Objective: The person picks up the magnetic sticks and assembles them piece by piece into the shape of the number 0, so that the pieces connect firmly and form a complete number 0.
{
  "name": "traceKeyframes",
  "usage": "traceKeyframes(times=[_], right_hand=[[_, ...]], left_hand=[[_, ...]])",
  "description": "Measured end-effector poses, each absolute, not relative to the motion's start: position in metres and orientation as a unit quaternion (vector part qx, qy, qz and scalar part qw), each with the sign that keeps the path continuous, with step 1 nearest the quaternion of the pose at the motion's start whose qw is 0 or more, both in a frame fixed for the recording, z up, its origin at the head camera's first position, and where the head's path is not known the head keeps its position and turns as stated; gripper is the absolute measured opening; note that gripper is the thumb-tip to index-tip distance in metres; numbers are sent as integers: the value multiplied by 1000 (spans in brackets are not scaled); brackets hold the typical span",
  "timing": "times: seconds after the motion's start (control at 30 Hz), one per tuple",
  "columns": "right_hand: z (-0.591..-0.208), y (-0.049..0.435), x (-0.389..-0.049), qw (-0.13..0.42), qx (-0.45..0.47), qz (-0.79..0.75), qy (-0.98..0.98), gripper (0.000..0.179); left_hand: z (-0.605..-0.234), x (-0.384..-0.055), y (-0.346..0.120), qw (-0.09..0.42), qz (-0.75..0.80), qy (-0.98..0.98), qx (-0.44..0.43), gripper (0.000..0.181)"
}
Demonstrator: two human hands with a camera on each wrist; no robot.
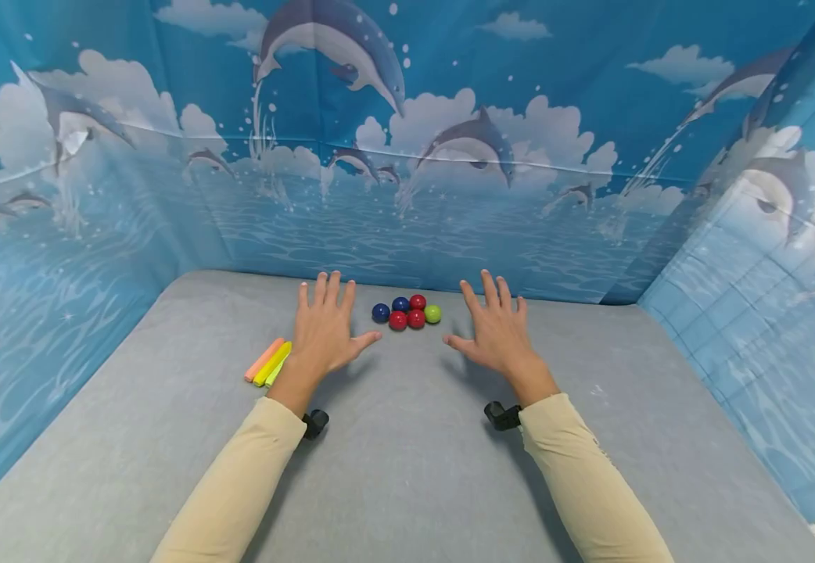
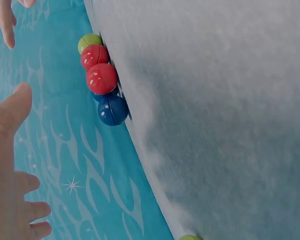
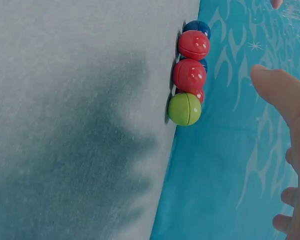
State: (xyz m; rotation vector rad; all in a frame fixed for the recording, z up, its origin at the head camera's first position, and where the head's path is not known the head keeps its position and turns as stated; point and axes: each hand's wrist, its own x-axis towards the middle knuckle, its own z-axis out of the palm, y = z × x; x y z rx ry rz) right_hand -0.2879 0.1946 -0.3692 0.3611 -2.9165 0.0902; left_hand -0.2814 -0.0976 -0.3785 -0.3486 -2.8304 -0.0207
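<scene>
My left hand (image 1: 323, 328) hovers over the table with fingers spread and straight, holding nothing. Likewise spread and holding nothing, my right hand (image 1: 499, 332) is to the right. Between them, farther back, several glossy balls sit in a tight cluster: a blue ball (image 1: 380, 313), another blue one (image 1: 400, 305), three red balls (image 1: 416, 318) and a lime-green ball (image 1: 432, 313). The blue end lies nearer my left hand, the green ball nearer my right. Left of my left wrist lie an orange stick (image 1: 263, 360), a yellow stick (image 1: 272, 364) and a lime stick (image 1: 277, 369), partly hidden by the wrist.
A grey cloth-covered table (image 1: 407, 469) spreads beneath both hands. Behind it hangs a blue curtain (image 1: 414, 227) printed with dolphins, with similar panels at left and right. Dark wrist cameras (image 1: 502, 416) are strapped at both sleeve cuffs.
</scene>
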Motion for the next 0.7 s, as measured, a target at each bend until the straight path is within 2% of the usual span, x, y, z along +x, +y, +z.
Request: traceKeyframes(times=[0.2, 0.33, 0.47, 0.7], right_hand=[[-369, 200, -283, 105, 142, 60, -982, 93], [-366, 208, -277, 119, 202, 104, -967, 69], [-364, 227, -262, 117, 274, 133, -945, 42], [-373, 259, -240, 101, 306, 143, -936, 27]], left_hand=[[-380, -278, -111, 125, -48, -983, -129, 97], [-375, -269, -140, 110, -71, -981, -143, 79], [-371, -253, -177, 116, -57, -979, -157, 63], [-378, -234, -221, 149, -45, -970, -188, 34]])
